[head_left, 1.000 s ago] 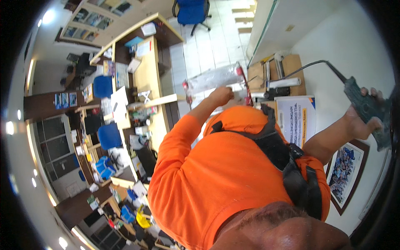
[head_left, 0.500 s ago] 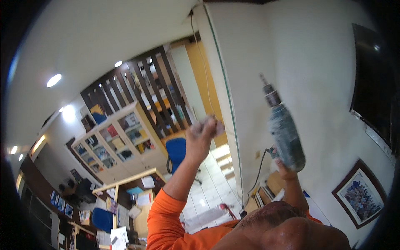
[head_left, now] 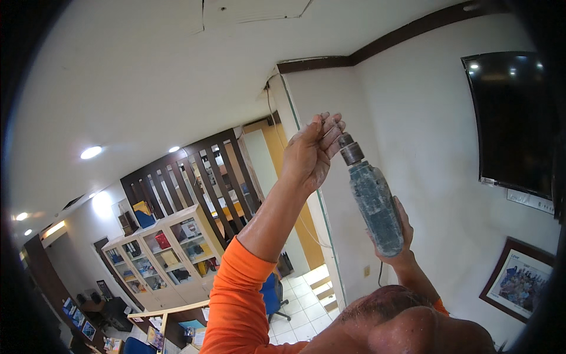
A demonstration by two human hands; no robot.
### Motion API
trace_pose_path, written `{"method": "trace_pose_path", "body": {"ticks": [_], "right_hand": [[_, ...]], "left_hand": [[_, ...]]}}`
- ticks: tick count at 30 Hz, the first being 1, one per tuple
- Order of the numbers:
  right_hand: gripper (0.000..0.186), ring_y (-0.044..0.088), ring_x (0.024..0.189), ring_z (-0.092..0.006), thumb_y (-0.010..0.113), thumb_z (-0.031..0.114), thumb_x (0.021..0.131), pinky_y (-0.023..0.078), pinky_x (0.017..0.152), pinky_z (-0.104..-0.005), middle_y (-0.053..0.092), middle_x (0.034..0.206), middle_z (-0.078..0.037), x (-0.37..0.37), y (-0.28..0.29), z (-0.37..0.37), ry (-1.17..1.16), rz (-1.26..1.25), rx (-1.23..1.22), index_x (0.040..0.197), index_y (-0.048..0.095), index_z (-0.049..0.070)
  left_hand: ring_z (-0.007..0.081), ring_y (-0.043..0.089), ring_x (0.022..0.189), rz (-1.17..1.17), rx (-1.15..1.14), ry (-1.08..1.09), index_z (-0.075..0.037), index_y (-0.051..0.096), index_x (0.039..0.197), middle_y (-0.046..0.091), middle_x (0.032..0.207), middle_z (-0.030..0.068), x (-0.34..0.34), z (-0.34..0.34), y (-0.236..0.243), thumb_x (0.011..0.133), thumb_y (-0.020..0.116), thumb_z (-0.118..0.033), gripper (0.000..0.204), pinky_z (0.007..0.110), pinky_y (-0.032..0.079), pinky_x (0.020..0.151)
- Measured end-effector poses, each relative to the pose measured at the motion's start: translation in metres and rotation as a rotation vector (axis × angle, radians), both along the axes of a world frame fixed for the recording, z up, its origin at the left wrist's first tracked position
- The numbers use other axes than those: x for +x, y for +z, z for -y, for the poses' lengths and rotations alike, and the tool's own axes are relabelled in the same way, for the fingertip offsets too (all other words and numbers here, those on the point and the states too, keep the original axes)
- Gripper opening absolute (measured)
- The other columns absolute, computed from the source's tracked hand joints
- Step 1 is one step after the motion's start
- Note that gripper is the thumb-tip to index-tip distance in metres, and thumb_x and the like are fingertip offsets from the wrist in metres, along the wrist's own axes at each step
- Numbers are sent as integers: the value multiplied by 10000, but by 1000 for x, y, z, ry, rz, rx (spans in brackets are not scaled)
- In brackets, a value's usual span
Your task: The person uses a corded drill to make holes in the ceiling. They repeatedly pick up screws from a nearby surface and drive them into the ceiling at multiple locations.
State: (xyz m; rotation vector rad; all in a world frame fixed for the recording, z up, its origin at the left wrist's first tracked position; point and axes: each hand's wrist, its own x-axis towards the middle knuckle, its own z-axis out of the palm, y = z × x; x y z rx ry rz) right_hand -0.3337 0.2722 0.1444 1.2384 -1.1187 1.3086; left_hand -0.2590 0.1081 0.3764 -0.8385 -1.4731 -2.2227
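A dusty blue-green power drill (head_left: 377,206) points upward in front of me, tilted a little to the left. My right hand (head_left: 402,251) is wrapped round its rear end, mostly behind the body. At the drill's front is a dark chuck (head_left: 351,150). My left hand (head_left: 311,150), whitened with dust, is raised right beside the chuck. Its fingers are curled, with thumb and forefinger close together at the top. The fingers hide the drill bit, and whatever they pinch is too small to make out.
A white wall corner with a thin hanging cable (head_left: 272,106) rises behind my hands. On the right wall hang a black screen (head_left: 510,124) and a framed picture (head_left: 519,280). Back left are a glass-door cabinet (head_left: 171,253), dark slats (head_left: 206,177) and a blue chair (head_left: 272,295).
My left hand has risen and moved right to the drill's tip. The drill has shifted slightly left and down in the picture. The view has tilted up, showing more ceiling.
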Motion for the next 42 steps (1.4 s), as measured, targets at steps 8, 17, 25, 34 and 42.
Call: {"method": "trace_pose_path", "body": {"ticks": [8,17,25,34,42], "right_hand": [[881,607,1277,-327,804,46,830,488,1078,-402,563,1408,-282,-16,20,-8,-34,-63,-33,1531,294,-110],[866,632,1237,-304,788,30,842,526,1041,-380,588,1379,-251,-33,48,-1,-6,-106,-98,1547,294,-69],[867,609,1250,-344,806,72,837,517,1044,-429,603,1346,-237,-40,81,11,-43,-87,-189,1553,326,-26],[1092,642,1031,-338,931,142,616,535,888,-463,655,1099,-175,-39,139,-10,-595,-225,-213,1557,383,57],[1092,646,1082,-333,947,174,646,557,928,-443,649,1173,-177,-46,131,-10,-509,-204,-144,1567,368,77]], "left_hand": [[188,654,1102,-66,-138,36,-24,483,1333,618,1263,120,-10,-4,25,1114,438,-275,336,343,590,956],[226,678,1016,-101,-187,43,1,493,1255,635,1174,150,-22,-19,54,1107,463,-283,321,378,599,961],[260,696,1014,-191,-310,146,35,496,1220,653,1127,196,-26,-30,94,1084,521,-276,340,379,617,948],[303,696,1100,-292,-529,325,58,517,1245,677,1157,223,-23,-22,147,1091,496,-251,346,410,574,1045],[286,695,1123,-284,-383,258,62,518,1246,680,1154,238,-33,-14,143,1099,457,-226,329,387,566,1063]]}}
